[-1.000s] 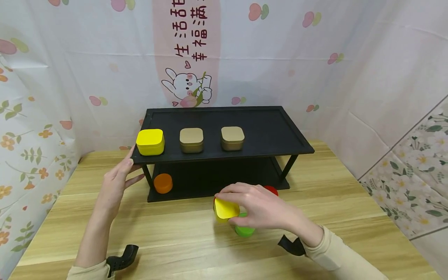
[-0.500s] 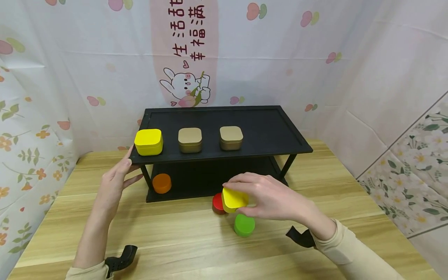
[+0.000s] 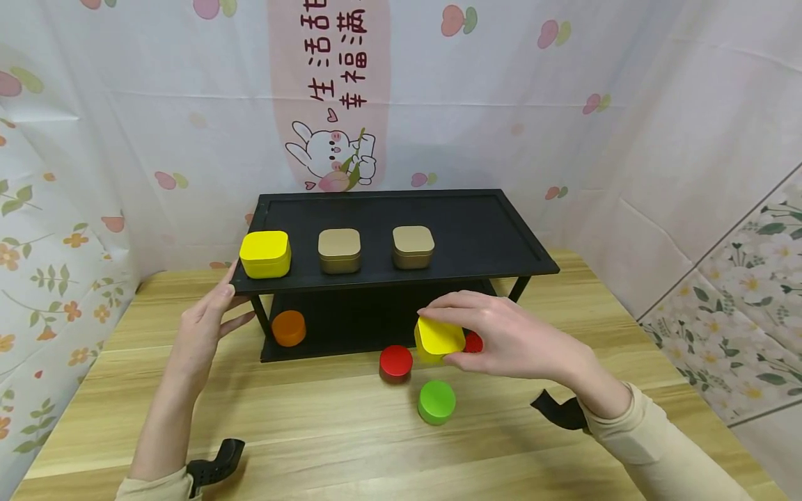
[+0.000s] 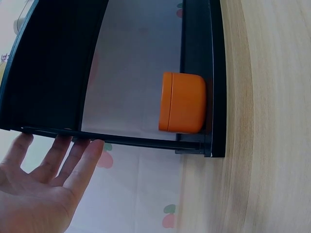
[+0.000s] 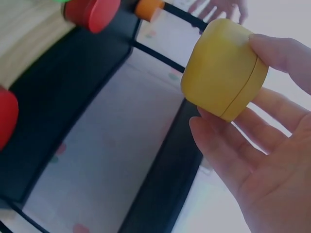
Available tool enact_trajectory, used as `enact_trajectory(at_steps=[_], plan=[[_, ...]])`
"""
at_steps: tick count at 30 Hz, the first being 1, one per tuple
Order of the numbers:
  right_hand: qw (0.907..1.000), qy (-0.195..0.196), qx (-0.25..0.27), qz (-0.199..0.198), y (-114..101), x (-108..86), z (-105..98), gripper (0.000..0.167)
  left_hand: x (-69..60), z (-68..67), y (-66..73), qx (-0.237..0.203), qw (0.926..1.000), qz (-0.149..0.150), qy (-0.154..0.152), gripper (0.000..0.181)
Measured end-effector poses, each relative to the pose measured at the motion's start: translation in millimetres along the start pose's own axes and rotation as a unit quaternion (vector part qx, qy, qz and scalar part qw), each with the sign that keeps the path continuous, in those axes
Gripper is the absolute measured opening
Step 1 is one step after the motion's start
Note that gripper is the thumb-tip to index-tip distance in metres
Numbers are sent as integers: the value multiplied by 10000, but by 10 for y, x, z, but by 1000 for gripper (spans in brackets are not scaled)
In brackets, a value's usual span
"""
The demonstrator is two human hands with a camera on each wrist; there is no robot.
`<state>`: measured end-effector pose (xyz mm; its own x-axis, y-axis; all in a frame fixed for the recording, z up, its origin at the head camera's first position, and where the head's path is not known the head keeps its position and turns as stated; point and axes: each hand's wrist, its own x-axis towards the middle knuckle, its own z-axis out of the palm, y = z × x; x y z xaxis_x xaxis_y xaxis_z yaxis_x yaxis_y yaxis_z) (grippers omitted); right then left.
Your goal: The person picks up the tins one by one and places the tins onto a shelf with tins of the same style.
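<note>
My right hand pinches a yellow square tin between thumb and fingers, held in front of the black two-tier rack. The right wrist view shows the same tin clear of the rack. At the rack's left end, the fingers of my left hand touch the edge of the upper shelf; in the left wrist view this hand is spread, its fingertips against the frame. Another yellow tin and two gold tins stand on the upper shelf.
An orange tin sits at the left of the lower shelf. On the wooden table are a red round tin and a green one. Another red tin is partly hidden behind my right hand. A patterned cloth hangs behind.
My right hand has carried the yellow tin right and toward the rack, uncovering the red and green tins on the table. My left hand stays on the shelf edge.
</note>
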<state>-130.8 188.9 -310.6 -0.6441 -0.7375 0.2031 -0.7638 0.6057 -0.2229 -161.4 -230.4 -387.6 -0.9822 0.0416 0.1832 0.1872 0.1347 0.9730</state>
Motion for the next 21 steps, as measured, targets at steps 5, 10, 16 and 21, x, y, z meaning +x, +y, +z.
enact_trajectory(at_steps=[5,10,16,21], plan=[[9999,136,20,78,60,-51,-152,59,0,0,2,11,10000,0,-15,51],[9997,260,10,39,119,-76,-257,61,2,-7,-8,33,10000,-25,-8,51],[9991,433,8,-44,187,-86,-348,63,8,-10,-24,27,10000,-26,-9,51],[9987,474,212,1,253,-93,-444,62,3,-6,-20,22,10000,44,-1,50]])
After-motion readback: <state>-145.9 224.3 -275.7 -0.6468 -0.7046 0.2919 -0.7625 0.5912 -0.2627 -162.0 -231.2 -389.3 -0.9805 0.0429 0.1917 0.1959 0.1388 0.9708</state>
